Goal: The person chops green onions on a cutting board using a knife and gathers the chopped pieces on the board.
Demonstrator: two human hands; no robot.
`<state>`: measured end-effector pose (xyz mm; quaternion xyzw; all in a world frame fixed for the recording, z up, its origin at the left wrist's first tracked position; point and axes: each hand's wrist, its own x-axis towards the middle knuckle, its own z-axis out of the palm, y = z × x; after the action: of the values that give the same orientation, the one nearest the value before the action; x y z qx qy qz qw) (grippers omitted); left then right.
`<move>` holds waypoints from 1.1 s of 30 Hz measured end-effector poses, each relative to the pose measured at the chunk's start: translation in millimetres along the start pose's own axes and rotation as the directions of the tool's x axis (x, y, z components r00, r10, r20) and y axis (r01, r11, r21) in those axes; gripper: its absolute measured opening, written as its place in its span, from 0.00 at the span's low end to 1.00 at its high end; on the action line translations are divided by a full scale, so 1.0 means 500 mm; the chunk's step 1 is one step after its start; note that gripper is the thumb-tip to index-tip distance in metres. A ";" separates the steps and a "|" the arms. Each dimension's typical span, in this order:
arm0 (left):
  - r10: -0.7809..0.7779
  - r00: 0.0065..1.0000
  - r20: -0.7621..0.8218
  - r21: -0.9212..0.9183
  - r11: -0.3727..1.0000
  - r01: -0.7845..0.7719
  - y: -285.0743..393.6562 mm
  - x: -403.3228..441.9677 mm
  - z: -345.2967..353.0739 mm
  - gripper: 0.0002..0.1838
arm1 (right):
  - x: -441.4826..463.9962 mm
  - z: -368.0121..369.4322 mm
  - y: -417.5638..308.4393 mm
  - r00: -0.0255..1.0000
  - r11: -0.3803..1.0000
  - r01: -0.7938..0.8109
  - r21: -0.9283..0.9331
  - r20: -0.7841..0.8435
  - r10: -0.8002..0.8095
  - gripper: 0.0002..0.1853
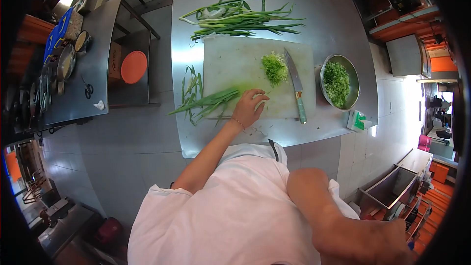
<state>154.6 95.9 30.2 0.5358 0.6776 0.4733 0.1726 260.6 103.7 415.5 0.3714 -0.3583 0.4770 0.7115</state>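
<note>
My left hand (249, 108) rests on the white cutting board (223, 56) near its front edge, fingers curved and apart, holding nothing. Beside it lies a bunch of green onions (211, 99), their cut ends close to my fingertips. Past my fingers is a small heap of chopped green onion (274, 68). To the right of the heap lies a knife (296, 82) with a green handle. My right hand (380, 240) is raised at the lower right, off the table and close to the camera; its fingers are not clear.
A metal bowl (356, 88) of chopped green onion stands right of the board. Whole green onions (245, 17) lie behind it. A green-and-white packet (356, 120) sits at the table's right corner. Scissors (88, 90) lie on the left side table, near an orange lid (134, 67) lower down.
</note>
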 end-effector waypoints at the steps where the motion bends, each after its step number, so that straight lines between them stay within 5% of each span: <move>1: 0.005 1.000 -0.001 0.005 1.000 -0.005 -0.002 0.002 0.001 0.13 | 0.000 0.000 -0.001 0.999 0.999 0.034 -0.008 0.006 -0.034 0.23; 4: 0.003 1.000 -0.004 0.023 1.000 -0.003 -0.004 -0.002 -0.001 0.13 | -0.005 -0.006 -0.003 0.995 0.991 0.099 0.086 -0.017 -0.097 0.23; 5: -0.004 1.000 -0.009 0.016 1.000 0.004 -0.007 -0.002 0.003 0.13 | -0.011 -0.018 0.010 0.986 0.920 -0.164 0.357 0.037 0.162 0.16; 8: -0.011 1.000 -0.006 0.007 1.000 0.011 -0.008 0.000 -0.001 0.13 | -0.018 -0.065 0.017 0.866 0.592 -0.379 0.711 0.047 0.498 0.07; 11: -0.023 1.000 -0.011 0.005 1.000 0.023 -0.010 -0.002 -0.008 0.13 | -0.022 -0.090 -0.010 0.526 0.210 -0.413 0.886 0.044 0.849 0.06; 14: -0.038 0.999 0.002 -0.003 0.999 0.038 -0.015 -0.005 -0.007 0.13 | -0.054 -0.084 -0.025 0.386 0.141 -0.515 0.846 0.082 0.919 0.05; 16: -0.036 0.999 0.006 0.006 0.999 0.036 -0.017 -0.007 -0.005 0.13 | -0.048 -0.054 -0.054 0.169 0.006 -0.532 0.847 0.099 0.981 0.07; 19: -0.049 0.999 0.024 0.014 0.999 0.048 -0.012 -0.007 0.000 0.13 | -0.029 0.009 -0.029 0.213 0.217 -0.864 0.455 -0.060 0.975 0.06; 21: -0.046 0.998 0.031 0.018 0.999 0.045 -0.005 -0.008 0.003 0.13 | -0.051 0.010 -0.048 0.391 0.425 -0.870 0.250 -0.174 0.904 0.06; 22: -0.043 0.999 0.029 0.021 0.999 0.042 -0.005 -0.006 0.000 0.13 | -0.078 0.003 -0.049 0.568 0.594 -0.793 0.133 -0.188 0.801 0.06; 26: -0.041 0.999 0.028 0.034 0.999 0.040 -0.011 -0.014 0.003 0.14 | -0.016 -0.065 -0.072 0.447 0.403 -0.891 0.212 0.248 0.859 0.09; 29: -0.049 0.998 0.035 0.028 0.998 0.048 -0.014 -0.010 0.002 0.13 | -0.047 -0.058 -0.040 0.696 0.674 -0.717 0.177 0.238 0.677 0.10; 32: -0.044 0.998 0.039 0.024 0.999 0.043 -0.012 -0.007 -0.001 0.13 | -0.030 -0.071 -0.078 0.456 0.431 -0.890 0.150 0.269 0.849 0.10; 33: -0.045 0.998 0.040 0.025 0.999 0.044 -0.010 -0.004 -0.002 0.13 | -0.045 -0.071 -0.076 0.525 0.507 -0.851 0.136 0.244 0.816 0.11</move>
<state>152.1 93.7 26.0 0.5321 0.6914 0.4502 0.1901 295.6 115.1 372.5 0.2692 -0.4843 0.7708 0.3144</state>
